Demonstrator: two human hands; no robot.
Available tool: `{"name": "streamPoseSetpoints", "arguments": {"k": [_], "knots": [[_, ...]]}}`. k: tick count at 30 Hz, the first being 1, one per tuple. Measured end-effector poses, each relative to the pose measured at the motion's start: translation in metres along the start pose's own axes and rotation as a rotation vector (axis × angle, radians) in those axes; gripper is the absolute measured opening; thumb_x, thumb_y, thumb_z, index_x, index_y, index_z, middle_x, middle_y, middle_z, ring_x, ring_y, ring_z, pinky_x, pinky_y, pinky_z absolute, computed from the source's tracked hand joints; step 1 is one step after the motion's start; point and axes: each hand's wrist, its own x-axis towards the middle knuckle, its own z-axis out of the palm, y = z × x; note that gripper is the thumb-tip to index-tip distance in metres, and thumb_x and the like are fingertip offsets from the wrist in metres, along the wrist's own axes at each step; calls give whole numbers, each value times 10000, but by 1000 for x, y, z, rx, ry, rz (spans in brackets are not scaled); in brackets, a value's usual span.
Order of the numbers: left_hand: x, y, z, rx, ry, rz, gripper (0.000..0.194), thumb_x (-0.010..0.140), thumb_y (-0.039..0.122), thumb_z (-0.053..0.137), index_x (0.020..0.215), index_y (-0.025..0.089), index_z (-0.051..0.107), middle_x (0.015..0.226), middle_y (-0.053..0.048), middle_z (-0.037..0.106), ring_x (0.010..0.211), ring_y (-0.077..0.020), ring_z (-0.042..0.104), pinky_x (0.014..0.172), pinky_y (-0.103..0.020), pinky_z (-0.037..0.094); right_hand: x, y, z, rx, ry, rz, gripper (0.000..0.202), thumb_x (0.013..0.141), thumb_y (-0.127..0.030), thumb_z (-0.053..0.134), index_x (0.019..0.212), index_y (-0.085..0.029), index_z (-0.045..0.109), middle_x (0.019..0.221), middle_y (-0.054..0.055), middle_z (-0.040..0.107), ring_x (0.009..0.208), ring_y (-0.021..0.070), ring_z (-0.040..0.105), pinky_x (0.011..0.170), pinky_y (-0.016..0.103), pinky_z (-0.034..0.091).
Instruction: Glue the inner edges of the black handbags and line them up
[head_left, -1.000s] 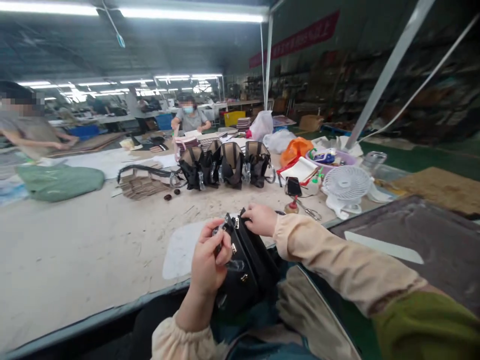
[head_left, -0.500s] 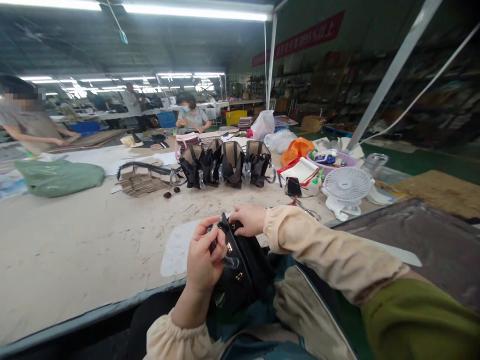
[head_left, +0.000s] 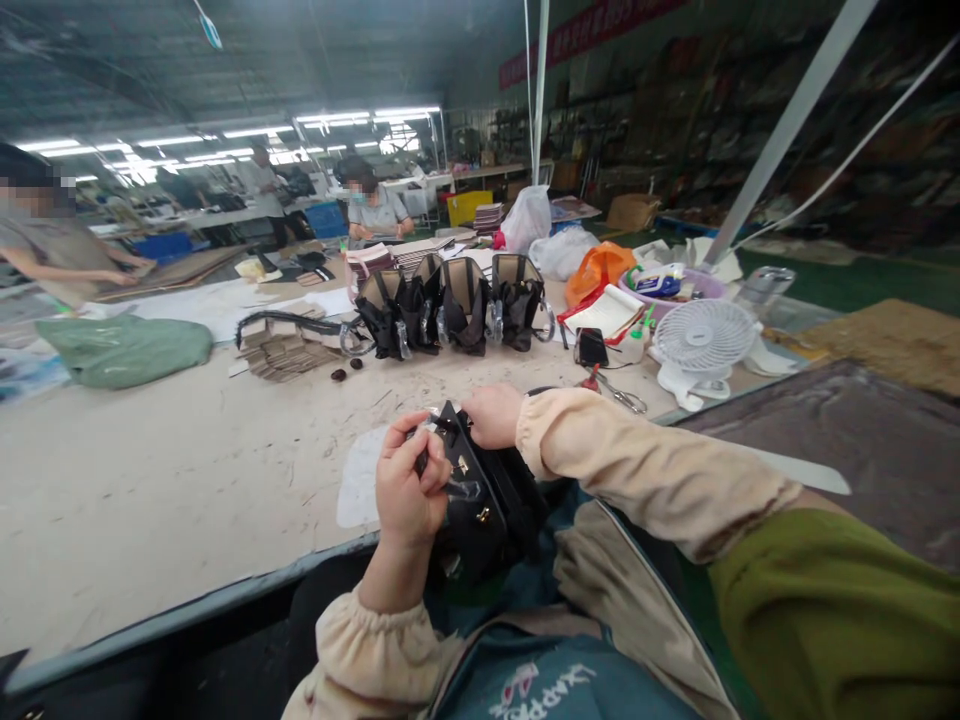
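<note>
A black handbag [head_left: 476,535] with small gold fittings lies tilted at the table's front edge, over my lap. My left hand [head_left: 411,485] is closed around a dark, narrow piece at the bag's near side, seemingly its handle; most of it hides behind the fingers. Clear plastic wrap [head_left: 465,489] shows beside that hand. At the far end of the bag, my right hand [head_left: 493,416] is closed with bent fingers on the edge by the opening. Those fingertips are hidden behind the bag's edge.
Several black bags [head_left: 465,305] stand in a row ahead, left of a phone [head_left: 592,347], scissors [head_left: 622,397] and a white fan [head_left: 703,340]. Stacked brown pieces [head_left: 285,345] and a green bundle [head_left: 124,350] lie to the left. Co-workers sit or stand beyond.
The view has tipped downward, so the scene sits higher. My right hand has its fingers tucked further behind the bag's edge; my left hand keeps its grip.
</note>
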Motion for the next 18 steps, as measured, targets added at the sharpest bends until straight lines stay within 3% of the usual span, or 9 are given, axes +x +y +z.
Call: {"name": "streamPoseSetpoints", "arguments": {"k": [3,7,13,18], "knots": [[0,-3,1,-9,16,8,110,803,170,585,912,185,596,539,47,529,308,-9,244,349,-149,169,2,-6,2,-33,-13,70,204,797,-188,575,886,-41,686,868,167,683,810,243,645,735,337,489],[0,-4,2,-12,16,12,106,802,161,581,903,185,604,532,45,526,309,-12,234,345,-151,157,4,-9,6,-72,-41,-2,208,836,-156,528,903,-35,684,923,166,681,898,257,633,846,396,467],[-1,-3,3,-9,29,21,97,798,169,597,892,187,604,538,46,527,316,-11,239,347,-145,170,14,-3,8,-72,-196,-177,228,876,-103,478,907,-77,702,951,140,691,873,218,649,777,300,506],[0,-5,0,-32,70,42,90,808,149,578,888,183,603,531,47,516,317,-14,238,339,-142,174,19,3,6,-100,-147,-186,296,893,-53,404,987,-75,684,993,143,686,912,213,648,779,294,503]]}}
